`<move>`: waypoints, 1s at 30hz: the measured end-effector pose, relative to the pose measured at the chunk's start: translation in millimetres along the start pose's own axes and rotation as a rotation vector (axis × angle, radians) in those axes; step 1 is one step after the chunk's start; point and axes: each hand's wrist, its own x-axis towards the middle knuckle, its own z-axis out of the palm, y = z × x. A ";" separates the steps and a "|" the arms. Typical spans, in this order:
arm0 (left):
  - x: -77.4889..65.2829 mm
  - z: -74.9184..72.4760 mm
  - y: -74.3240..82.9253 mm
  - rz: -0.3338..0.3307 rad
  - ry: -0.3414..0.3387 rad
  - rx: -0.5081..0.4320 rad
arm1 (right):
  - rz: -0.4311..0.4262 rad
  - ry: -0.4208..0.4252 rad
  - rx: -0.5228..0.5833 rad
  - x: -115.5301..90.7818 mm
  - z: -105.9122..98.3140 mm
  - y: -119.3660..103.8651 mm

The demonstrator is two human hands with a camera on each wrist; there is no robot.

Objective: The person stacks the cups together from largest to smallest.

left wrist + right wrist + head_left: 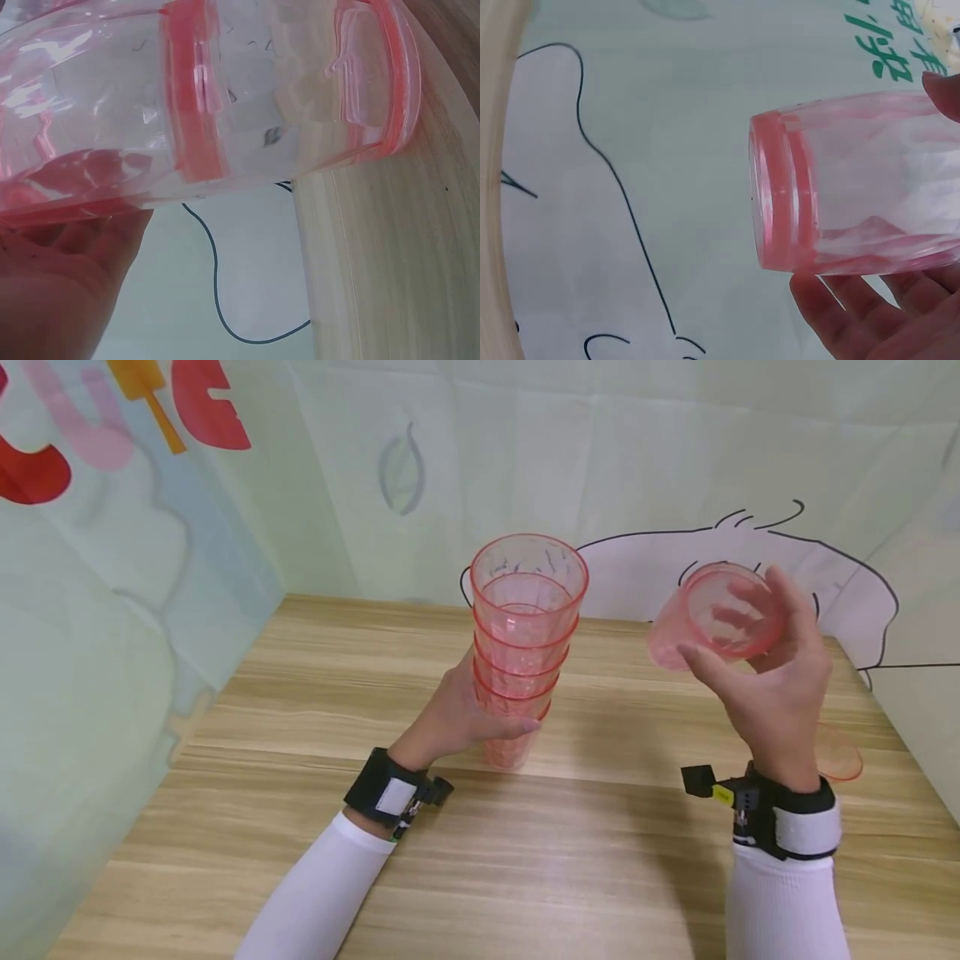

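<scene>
**Left hand [468,710] grasps nested tumblers [527,639], right hand [783,689] a single one**

Here's the left, curled around the stack's lower part, thumb across the front, the open mouths rising above it! Over on the right, the lone pink tumbler [701,614] sits tipped between thumb and fingers, mouth toward the head camera, well apart from the stack, above the wooden table [585,877].

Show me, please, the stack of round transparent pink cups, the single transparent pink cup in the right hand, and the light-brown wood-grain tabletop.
Cup stack [522,647], head view: middle of its side.
Single cup [862,180], right wrist view: its side wall.
Tabletop [577,860], head view: bare part between the forearms.
</scene>
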 end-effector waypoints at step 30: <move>1.3 3.4 -0.4 -0.035 0.039 0.069 | -0.077 0.018 0.196 -3.2 24.3 -22.5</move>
